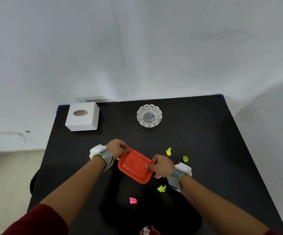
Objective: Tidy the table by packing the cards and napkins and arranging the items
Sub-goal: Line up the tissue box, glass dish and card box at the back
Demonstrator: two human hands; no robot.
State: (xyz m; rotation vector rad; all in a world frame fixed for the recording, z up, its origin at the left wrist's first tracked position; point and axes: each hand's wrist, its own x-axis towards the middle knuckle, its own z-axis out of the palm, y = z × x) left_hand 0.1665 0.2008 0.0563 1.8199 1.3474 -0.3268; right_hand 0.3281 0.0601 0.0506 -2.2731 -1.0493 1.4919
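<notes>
An orange rectangular lid [134, 167] lies tilted over a box at the middle of the black table [205, 141]. My left hand [117, 148] grips its far left corner. My right hand [162, 165] grips its right edge, thumb on top. The box under the lid is mostly hidden. Three crumpled yellow-green paper scraps lie to the right: one [168, 151], another [185, 158], and one nearer me [161, 188]. A crumpled pink scrap [133, 200] lies in front of the lid.
A white tissue box [83, 117] with an oval hole stands at the far left corner. A clear glass ashtray [149, 115] sits at the back middle. A red and white patterned object [148, 231] shows at the bottom edge. The wall rises behind the table.
</notes>
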